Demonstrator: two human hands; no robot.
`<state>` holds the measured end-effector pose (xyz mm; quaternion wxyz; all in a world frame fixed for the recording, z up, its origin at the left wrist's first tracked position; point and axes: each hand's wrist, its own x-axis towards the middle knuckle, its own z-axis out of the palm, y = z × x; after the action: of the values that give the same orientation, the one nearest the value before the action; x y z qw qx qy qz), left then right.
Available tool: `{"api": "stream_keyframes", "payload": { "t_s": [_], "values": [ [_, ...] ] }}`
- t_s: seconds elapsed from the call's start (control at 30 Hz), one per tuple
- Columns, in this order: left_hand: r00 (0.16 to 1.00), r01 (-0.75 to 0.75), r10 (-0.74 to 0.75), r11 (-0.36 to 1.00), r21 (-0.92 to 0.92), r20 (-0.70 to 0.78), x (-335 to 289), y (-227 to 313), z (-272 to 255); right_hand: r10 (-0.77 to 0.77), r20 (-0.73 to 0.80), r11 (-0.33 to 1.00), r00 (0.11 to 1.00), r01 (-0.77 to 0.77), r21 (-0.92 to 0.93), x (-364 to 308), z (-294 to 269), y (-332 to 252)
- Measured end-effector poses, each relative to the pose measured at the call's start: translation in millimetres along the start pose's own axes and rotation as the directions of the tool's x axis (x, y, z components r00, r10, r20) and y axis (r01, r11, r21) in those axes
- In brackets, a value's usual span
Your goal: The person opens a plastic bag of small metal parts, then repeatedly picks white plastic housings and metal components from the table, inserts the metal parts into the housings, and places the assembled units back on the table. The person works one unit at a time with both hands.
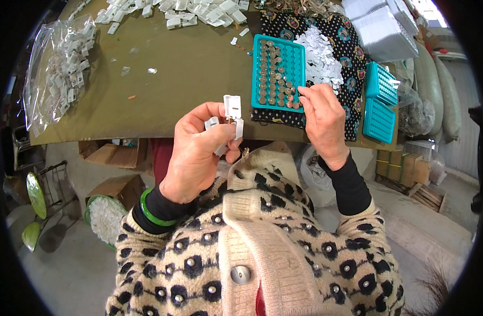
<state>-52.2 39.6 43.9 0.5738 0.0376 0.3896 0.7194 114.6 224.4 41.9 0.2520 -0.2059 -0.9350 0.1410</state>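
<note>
My left hand (pixel 195 145) is closed round small white plastic cases. One white case (pixel 232 106) stands up from the fingertips with its hinged lid swung up; a bit of copper-coloured metal shows inside it. My right hand (pixel 324 124) is at the lower right corner of a teal tray (pixel 295 55), thumb and fingertips pinched together. Whatever they grip, if anything, is hidden. Rows of small round metal discs (pixel 263 73) sit in the tray's pockets, mostly on its left side and along the near end. The tray lies on a black patterned cloth (pixel 352 58).
White flat pieces (pixel 320 58) are heaped right of the tray. More white cases (pixel 215 10) lie piled at the table's far edge, and a clear bag (pixel 68 68) of them is at left. Teal trays (pixel 380 120) and stacked white trays (pixel 383 31) stand at right.
</note>
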Motion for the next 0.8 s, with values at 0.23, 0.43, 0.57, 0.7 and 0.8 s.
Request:
{"api": "stream_keyframes", "payload": {
  "t_s": [0.23, 0.43, 0.57, 0.7, 0.8],
  "values": [
    [0.997, 0.021, -0.022, 1.000, 0.015, 0.079, 19, -3, 7, 0.097, 0.056, 0.978, 0.994, -0.106, 0.182, 12, -12, 11],
    [1.000, 0.010, -0.011, 0.999, 0.051, 0.015, 23, 0, 14, 0.108, 0.107, 0.959, 0.988, -0.132, 0.252, 4, -22, 6],
    [1.000, 0.015, -0.015, 1.000, 0.005, 0.000, 26, -3, 18, -0.046, 0.114, 0.986, 0.992, 0.027, 0.163, 3, -20, 5],
    [1.000, -0.002, 0.002, 1.000, 0.018, 0.024, 28, -4, 19, -0.131, 0.165, 0.987, 0.977, 0.114, 0.110, 4, -20, 9],
    [0.999, -0.034, 0.034, 0.999, 0.007, 0.030, 27, -5, 20, -0.164, 0.221, 0.984, 0.961, 0.142, 0.111, 8, -24, 12]
  ]
}}
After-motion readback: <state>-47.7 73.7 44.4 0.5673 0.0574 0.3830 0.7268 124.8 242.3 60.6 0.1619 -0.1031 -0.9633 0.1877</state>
